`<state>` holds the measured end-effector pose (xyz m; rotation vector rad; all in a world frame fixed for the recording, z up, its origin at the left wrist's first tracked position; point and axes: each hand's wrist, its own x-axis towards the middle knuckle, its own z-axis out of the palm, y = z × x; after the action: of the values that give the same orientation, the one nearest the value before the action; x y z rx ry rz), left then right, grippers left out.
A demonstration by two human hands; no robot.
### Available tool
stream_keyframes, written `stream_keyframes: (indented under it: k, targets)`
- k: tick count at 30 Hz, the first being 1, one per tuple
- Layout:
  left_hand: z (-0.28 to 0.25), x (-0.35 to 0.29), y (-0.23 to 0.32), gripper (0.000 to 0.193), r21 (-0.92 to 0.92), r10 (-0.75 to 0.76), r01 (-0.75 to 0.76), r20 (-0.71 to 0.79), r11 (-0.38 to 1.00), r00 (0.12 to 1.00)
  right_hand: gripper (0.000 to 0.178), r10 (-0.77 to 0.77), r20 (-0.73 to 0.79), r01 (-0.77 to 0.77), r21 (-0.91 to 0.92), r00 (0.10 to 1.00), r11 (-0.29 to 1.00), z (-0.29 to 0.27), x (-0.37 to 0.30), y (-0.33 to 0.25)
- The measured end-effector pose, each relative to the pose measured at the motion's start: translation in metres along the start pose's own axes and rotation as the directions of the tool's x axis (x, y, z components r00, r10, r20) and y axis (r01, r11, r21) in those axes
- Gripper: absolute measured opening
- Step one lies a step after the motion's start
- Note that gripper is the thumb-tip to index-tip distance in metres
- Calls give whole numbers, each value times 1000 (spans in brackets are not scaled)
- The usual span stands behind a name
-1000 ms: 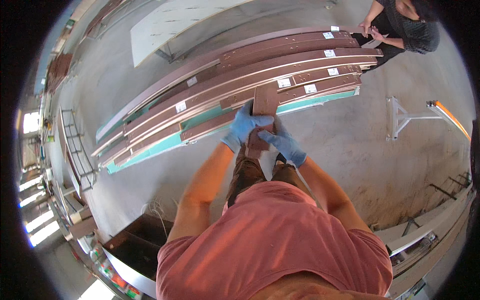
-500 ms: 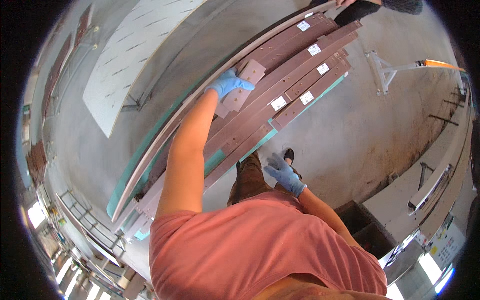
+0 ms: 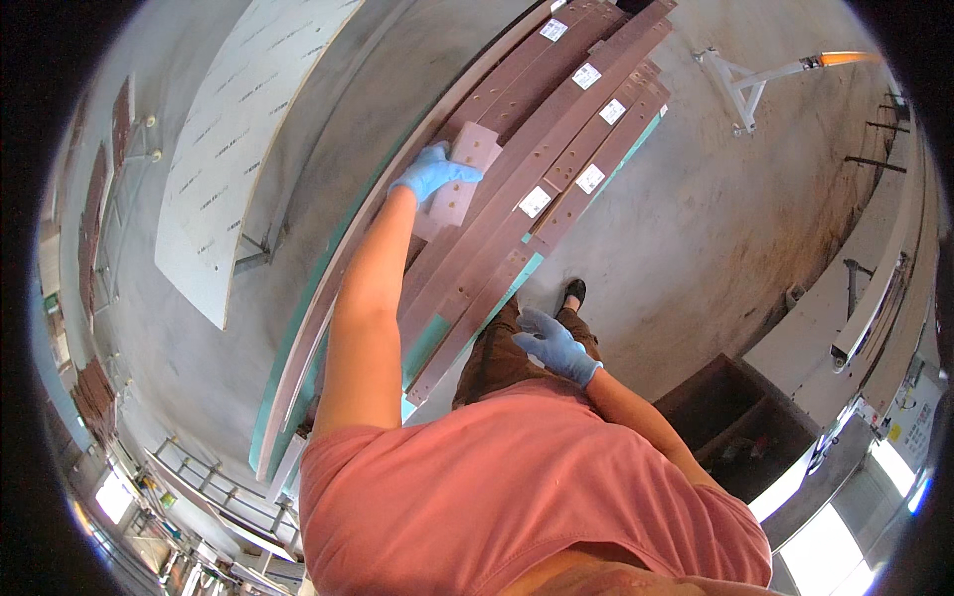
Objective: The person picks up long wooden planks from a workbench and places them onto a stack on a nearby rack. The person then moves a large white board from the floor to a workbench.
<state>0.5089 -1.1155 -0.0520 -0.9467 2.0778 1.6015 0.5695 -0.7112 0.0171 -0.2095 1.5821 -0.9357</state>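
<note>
My left hand (image 3: pixel 435 172), in a light blue glove, reaches across a stack of long brown boards (image 3: pixel 527 189). It is closed on the left side of a short mauve-brown board (image 3: pixel 475 149) with small holes, its thumb lying across the top. This short piece rests on or just above the stack; I cannot tell which. Another short piece partly shows below it. My right hand (image 3: pixel 555 345), gloved in the same blue, hangs in front of my body near the stack's near edge. Its fingers are stretched out and hold nothing.
Several white labels (image 3: pixel 586 75) are stuck on the boards, which lie over a teal-green surface (image 3: pixel 427 348). A large pale panel (image 3: pixel 234 149) stands to the left. At far right is a metal stand (image 3: pixel 740 89); a dark open bin (image 3: pixel 735 417) sits at lower right.
The view has shifted, so the stack appears farther left. The other person's hand at the top has gone out of view. My left hand keeps hold of the short board.
</note>
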Motion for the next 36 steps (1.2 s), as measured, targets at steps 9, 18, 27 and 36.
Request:
stream_keyframes:
  k: [9, 18, 27, 36]
  targets:
    - [15, -38, 32, 112, 358, 110, -8, -266, 934, 958, 70, 19, 27, -21, 48, 999, 999, -10, 4, -3]
    - [37, -39, 38, 106, 490, 28, 161, -356, 857, 934, 66, 4, -12, -4, -42, 1000, 999, -13, 13, 6]
    - [42, -34, 30, 106, 530, 109, 133, -401, 838, 910, 76, 54, 38, -51, -68, 998, 996, -18, 15, 5]
    - [38, -41, 20, 117, 556, 223, 46, -406, 830, 886, 75, 0, 30, 3, -103, 1000, 995, -16, 16, 8]
